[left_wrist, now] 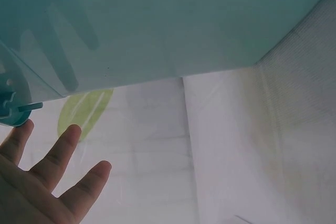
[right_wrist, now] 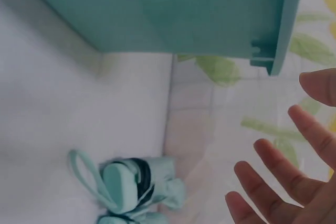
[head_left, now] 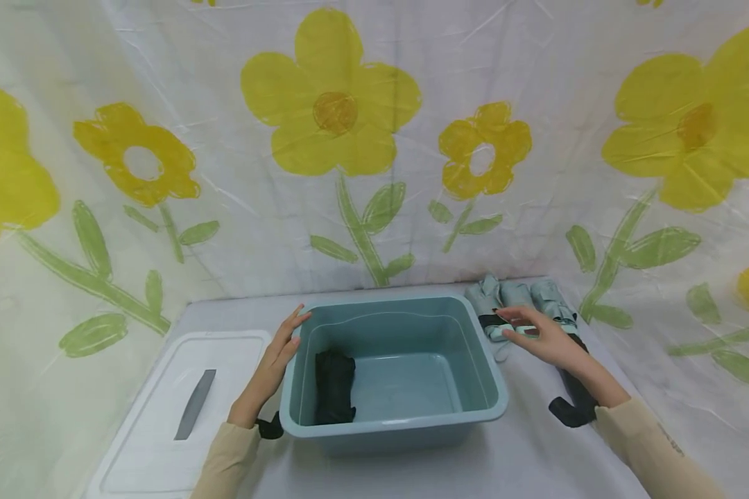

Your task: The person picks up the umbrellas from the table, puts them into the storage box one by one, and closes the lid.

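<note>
A teal plastic bin [head_left: 397,429] stands on the table, its top uncovered. Inside, along its left wall, lies a black folded bundle [head_left: 334,387] whose kind I cannot make out. My left hand [head_left: 276,364] is at the bin's left rim with fingers spread; in the left wrist view one fingertip seems to touch the rim. To the right of the bin, my right hand [head_left: 552,342] hovers apart from it, holding nothing, its fingers parted and slightly bent. Behind that hand lie several folded pale teal umbrellas [right_wrist: 119,186], one with a wrist loop, partly hidden by it in the head view.
A white lid [head_left: 143,423] with a grey handle [head_left: 195,404] lies on the table left of the bin. Behind the table hangs a white curtain [head_left: 406,229] with yellow flowers. Something black [head_left: 574,381] beside the right forearm is partly hidden.
</note>
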Motion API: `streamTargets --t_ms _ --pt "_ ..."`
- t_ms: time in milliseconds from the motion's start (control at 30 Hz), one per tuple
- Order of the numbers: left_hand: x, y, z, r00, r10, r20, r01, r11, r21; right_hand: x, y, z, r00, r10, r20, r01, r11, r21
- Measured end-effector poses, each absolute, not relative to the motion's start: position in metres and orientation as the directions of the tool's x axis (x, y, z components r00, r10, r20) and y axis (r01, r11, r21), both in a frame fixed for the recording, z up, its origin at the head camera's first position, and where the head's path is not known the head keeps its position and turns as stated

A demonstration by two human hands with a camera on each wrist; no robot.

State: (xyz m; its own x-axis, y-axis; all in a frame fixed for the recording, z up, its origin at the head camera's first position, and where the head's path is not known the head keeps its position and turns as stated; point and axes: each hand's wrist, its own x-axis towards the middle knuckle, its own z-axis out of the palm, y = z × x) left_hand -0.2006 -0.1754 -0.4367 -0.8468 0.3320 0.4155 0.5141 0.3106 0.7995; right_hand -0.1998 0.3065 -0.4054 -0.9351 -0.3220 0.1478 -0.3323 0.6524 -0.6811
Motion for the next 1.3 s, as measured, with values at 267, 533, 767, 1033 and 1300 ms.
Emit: streamTargets --t_ms 267,533,767,1033,1300 --pt "-0.2 -0.175 -0.435 -0.849 0.333 0.411 0.51 0.307 0.804 -0.194 0.315 -0.421 -0.936 -0.304 0.18 -0.344 0.67 -0.658" --pt "-0.198 -0.176 -0.437 -0.849 0.334 0.409 0.507 0.303 0.807 -0.189 0.325 -0.432 -0.959 -0.23 0.165 -0.282 0.733 -0.62" --pt "-0.197 -0.175 -0.435 -0.855 0.327 0.402 0.498 0.306 0.811 -0.187 0.336 -0.443 -0.954 -0.213 0.212 -0.298 0.768 -0.568" --pt "-0.197 -0.175 -0.436 -0.858 0.328 0.396 0.494 0.313 0.811 -0.181 0.35 -0.456 -0.936 -0.209 0.285 -0.331 0.797 -0.504" --pt "-0.198 -0.175 -0.436 -0.857 0.328 0.398 0.495 0.308 0.812 -0.177 0.364 -0.466 -0.937 -0.209 0.281 -0.323 0.826 -0.462"
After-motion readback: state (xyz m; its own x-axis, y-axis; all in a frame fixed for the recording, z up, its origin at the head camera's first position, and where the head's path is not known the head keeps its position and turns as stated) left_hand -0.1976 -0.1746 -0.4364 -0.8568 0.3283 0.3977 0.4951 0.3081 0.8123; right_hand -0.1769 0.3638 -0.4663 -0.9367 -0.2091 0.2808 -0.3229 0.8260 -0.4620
